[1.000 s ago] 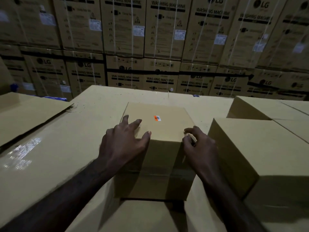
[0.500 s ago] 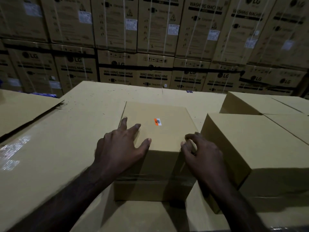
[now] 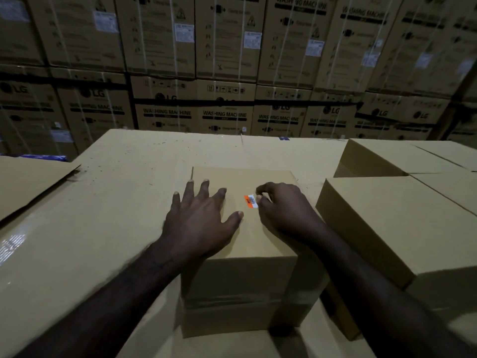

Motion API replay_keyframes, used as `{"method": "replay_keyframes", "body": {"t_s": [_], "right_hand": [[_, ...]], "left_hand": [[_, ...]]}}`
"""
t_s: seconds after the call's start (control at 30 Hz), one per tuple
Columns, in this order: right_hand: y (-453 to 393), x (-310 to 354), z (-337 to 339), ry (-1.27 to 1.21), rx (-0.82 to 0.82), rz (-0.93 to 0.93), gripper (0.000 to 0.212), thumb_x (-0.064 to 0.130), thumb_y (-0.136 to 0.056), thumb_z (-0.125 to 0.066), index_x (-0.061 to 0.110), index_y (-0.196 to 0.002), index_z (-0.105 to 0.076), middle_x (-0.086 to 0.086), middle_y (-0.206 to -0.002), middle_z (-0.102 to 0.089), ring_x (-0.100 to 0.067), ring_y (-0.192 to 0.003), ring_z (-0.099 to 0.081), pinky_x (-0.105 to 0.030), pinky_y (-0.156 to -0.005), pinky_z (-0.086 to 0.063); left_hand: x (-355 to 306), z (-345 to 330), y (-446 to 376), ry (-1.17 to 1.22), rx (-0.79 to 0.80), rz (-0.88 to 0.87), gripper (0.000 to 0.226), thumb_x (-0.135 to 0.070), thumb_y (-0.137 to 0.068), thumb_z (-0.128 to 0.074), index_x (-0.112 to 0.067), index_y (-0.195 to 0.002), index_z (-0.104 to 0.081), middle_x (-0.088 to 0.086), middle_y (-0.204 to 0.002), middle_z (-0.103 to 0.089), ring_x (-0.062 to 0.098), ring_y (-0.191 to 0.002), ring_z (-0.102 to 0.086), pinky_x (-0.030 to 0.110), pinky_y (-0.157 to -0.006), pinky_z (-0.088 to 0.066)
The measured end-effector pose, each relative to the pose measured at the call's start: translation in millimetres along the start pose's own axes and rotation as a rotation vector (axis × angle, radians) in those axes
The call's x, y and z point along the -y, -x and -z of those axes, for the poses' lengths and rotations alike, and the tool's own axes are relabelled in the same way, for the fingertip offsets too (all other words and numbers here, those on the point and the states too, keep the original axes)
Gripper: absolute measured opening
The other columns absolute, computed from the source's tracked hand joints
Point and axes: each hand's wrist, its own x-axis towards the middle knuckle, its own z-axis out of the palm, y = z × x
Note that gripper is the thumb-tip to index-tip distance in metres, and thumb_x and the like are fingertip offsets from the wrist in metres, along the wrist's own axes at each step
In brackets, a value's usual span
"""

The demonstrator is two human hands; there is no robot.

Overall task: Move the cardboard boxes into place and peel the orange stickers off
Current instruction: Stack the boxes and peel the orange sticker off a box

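Left hand (image 3: 198,223) flat, fingers spread, on box (image 3: 240,275); right hand (image 3: 284,213) pinches orange sticker (image 3: 251,201) edge; bare cardboard sheet (image 3: 108,202) lies left.

Sticker (image 3: 251,202) atop box (image 3: 242,280), perhaps centred

The sticker (image 3: 251,201) just beside the right hand's fingertips (image 3: 260,196) is orange with a white end bearing black barcode stripes. The box (image 3: 247,244) under the fingers is plain tan. Beyond the fingers, brown cartons (image 3: 224,117) carry black lettering and white labels.
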Motion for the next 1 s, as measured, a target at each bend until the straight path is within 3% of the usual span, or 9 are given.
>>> {"method": "replay_keyframes", "body": {"t_s": [0.17, 0.33, 0.47, 0.67, 1.0], "right_hand": [[-12.2, 1.6, -6.7, -0.051, 0.008, -0.033, 0.032, 0.016, -0.096, -0.052, 0.014, -0.126, -0.065, -0.005, -0.130, -0.063, -0.021, -0.119, -0.058, -0.041, -0.098, -0.050], [-13.0, -0.5, -10.2, -0.081, -0.007, -0.024, 0.031, 0.009, -0.093, -0.053, 0.015, -0.120, -0.069, -0.002, -0.127, -0.066, -0.018, -0.122, -0.056, -0.035, -0.099, -0.048], [-15.3, -2.6, -8.4, -0.133, -0.049, -0.041, 0.029, 0.005, -0.091, -0.054, 0.014, -0.112, -0.073, -0.003, -0.122, -0.068, -0.016, -0.118, -0.059, -0.025, -0.090, -0.048], [-18.4, -5.7, -4.8, -0.077, -0.054, -0.018, 0.028, 0.007, -0.093, -0.054, 0.012, -0.114, -0.072, -0.007, -0.124, -0.067, -0.020, -0.113, -0.062, -0.034, -0.086, -0.056], [-19.5, -12.4, 2.5, -0.148, 0.052, 0.070, 0.032, 0.002, -0.091, -0.056, 0.015, -0.116, -0.072, -0.002, -0.127, -0.066, -0.012, -0.120, -0.057, -0.015, -0.091, -0.040]], "left_hand": [[7.4, -2.4, -7.8, -0.005, -0.020, -0.049, 0.073, -0.070, -0.089, -0.026, -0.032, -0.150, -0.017, 0.005, -0.161, -0.007, 0.029, -0.148, 0.002, 0.055, -0.117, -0.004], [5.8, -3.4, -10.8, -0.013, -0.055, -0.061, 0.072, -0.069, -0.090, -0.024, -0.032, -0.150, -0.016, 0.004, -0.161, -0.007, 0.029, -0.148, 0.004, 0.055, -0.117, 0.000], [3.2, -3.0, -13.3, -0.034, -0.068, -0.037, 0.071, -0.069, -0.090, -0.024, -0.033, -0.151, -0.015, 0.004, -0.161, -0.006, 0.028, -0.148, 0.006, 0.055, -0.117, 0.002], [3.7, -5.1, -19.3, -0.048, -0.082, 0.000, 0.072, -0.070, -0.089, -0.024, -0.033, -0.151, -0.017, 0.004, -0.161, -0.010, 0.028, -0.148, 0.002, 0.054, -0.117, 0.002], [3.6, -7.5, -19.6, -0.065, -0.097, 0.023, 0.070, -0.069, -0.089, -0.024, -0.033, -0.150, -0.021, 0.003, -0.160, -0.012, 0.027, -0.148, -0.001, 0.053, -0.118, 0.003]]}}
